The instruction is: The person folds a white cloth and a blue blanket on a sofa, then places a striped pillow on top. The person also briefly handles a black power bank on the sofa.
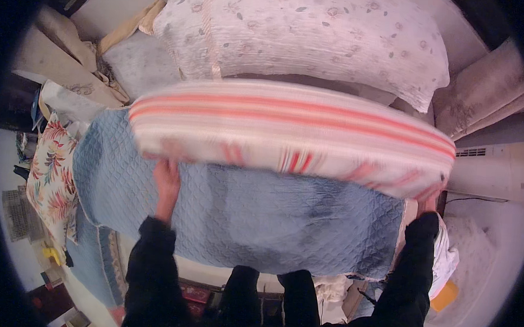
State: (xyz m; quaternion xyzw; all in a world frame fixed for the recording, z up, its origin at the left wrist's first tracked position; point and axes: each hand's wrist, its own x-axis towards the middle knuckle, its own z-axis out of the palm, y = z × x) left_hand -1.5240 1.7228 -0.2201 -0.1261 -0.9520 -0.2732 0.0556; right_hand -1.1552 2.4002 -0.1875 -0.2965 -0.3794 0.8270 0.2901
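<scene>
Both of my hands hold the near edge of a striped cloth (290,121), white and cream with coral-red bands, possibly a blanket or sheet. It spans the bed in a wide, bulging shape and is blurred along its near side. My left hand (168,177) grips the near left corner area. At the right end, my right hand (428,201) has its fingers on the cloth, partly hidden by it. Beneath and in front lies a blue quilted bedspread (259,224), rumpled towards the right.
A white floral quilt or large pillow (302,38) lies behind the cloth. Beige curtains (489,90) hang at right and left. A leaf-print pillow (53,172) rests at the bed's left. A white appliance (485,169) with a vent stands at right, an orange object (444,296) below.
</scene>
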